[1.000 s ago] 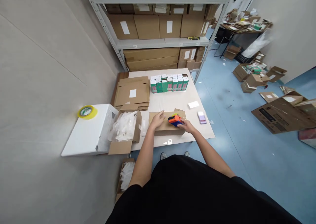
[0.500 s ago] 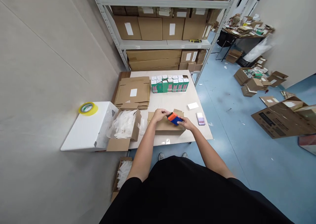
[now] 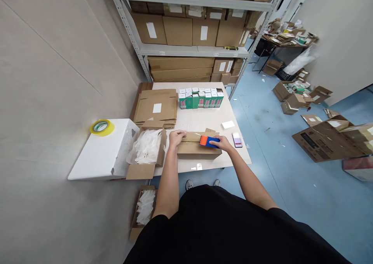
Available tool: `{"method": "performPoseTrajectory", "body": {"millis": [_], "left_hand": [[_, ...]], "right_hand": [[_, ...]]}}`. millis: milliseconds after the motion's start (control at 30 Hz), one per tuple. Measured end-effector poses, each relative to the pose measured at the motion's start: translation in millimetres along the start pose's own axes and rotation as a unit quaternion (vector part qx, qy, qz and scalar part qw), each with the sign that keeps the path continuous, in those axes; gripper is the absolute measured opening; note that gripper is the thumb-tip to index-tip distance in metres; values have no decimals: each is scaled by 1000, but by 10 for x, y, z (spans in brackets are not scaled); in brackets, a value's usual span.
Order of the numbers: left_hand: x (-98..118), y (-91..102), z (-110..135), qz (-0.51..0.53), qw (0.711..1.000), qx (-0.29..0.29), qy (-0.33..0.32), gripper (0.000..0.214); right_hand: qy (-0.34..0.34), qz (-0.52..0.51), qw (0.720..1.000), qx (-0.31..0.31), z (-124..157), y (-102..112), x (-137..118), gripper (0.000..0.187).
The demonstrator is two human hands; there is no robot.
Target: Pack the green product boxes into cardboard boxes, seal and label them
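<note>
A brown cardboard box (image 3: 198, 150) lies closed on the table in front of me. Over its right half, my right hand (image 3: 222, 143) grips an orange and blue tape dispenser (image 3: 210, 141), held almost level. My left hand (image 3: 177, 137) is at the box's upper left corner, fingertips pinched together. A faint shiny strip of tape (image 3: 192, 136) seems to run from those fingertips toward the dispenser, along the box top; its exact edges are hard to make out.
Green and white small boxes (image 3: 201, 100) stand in rows at the back. Flattened cartons (image 3: 157, 105) are stacked at left, beside an open carton of clear plastic packing (image 3: 147, 147). A phone (image 3: 237, 139) and white card (image 3: 227, 125) lie right. Yellow tape roll (image 3: 101, 127) rests on a white block.
My left hand has moved left, away from the tape dispenser, to the box's left end. The dispenser has turned from a slant to nearly level, still in my right hand.
</note>
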State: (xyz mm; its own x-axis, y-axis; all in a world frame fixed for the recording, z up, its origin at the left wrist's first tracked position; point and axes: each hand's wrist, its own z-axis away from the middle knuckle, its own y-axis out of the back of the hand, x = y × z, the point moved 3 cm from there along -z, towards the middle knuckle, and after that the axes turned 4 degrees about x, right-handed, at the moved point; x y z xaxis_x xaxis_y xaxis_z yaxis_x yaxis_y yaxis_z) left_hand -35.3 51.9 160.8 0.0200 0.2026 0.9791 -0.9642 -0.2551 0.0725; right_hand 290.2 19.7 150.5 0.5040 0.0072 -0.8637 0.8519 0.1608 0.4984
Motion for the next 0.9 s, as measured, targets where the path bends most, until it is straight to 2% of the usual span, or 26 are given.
{"method": "performPoseTrajectory", "body": {"millis": [133, 267, 500, 900], "left_hand": [[-138, 523, -83, 20, 996, 78, 29, 13], [-346, 739, -104, -3, 994, 80, 68, 13], [-630, 778, -131, -6, 989, 94, 111, 17], [-1028, 742, -214, 25, 986, 64, 151, 30]], "right_hand": [[-5, 88, 996, -1, -101, 14, -24, 49], [7, 172, 985, -5, -276, -89, -70, 50], [-6, 210, 978, -2, -424, -229, -82, 52], [-49, 190, 980, 13, -358, -211, -179, 49]]}}
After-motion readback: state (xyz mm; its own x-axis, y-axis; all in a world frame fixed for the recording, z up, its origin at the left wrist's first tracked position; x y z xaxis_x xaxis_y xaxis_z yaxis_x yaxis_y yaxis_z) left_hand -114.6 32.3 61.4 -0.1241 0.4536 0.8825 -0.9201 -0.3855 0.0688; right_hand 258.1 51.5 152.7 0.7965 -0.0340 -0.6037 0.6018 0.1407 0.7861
